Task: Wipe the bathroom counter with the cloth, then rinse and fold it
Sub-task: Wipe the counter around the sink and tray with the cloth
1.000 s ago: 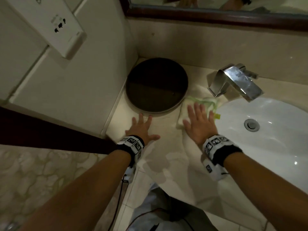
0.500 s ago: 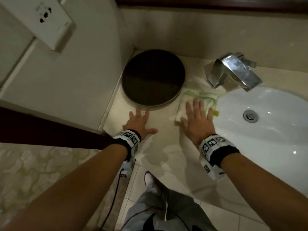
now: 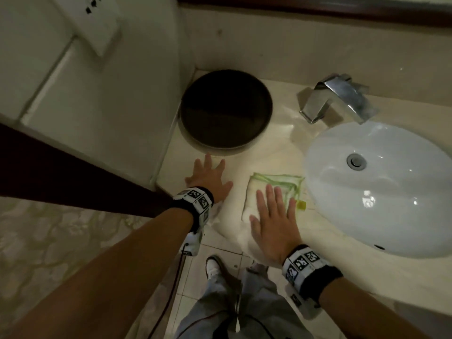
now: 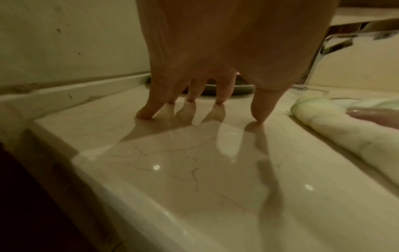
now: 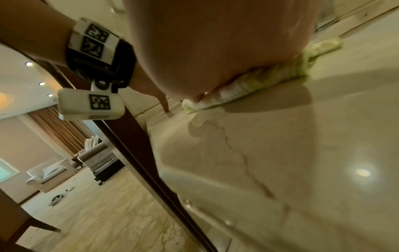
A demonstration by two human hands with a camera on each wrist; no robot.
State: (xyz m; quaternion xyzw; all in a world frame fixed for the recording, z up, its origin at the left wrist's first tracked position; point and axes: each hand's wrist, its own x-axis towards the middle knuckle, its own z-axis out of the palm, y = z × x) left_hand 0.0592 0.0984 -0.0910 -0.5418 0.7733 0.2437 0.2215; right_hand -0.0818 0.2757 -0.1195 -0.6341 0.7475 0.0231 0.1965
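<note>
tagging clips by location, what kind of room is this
Most likely a bathroom, perhaps a hotel's: a white sink set into a marble counter, a chrome tap behind it, and a mirror frame on the wall above.

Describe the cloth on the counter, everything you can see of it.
The cloth is a pale, soft-looking rag with green stripes along its edges and a small yellow tag at its sink-side corner. It lies folded in layers, flat on the marble counter, just left of the white sink and in front of the dark round tray. The right hand presses flat on it with straight fingers; the left hand rests apart on bare counter.
</note>
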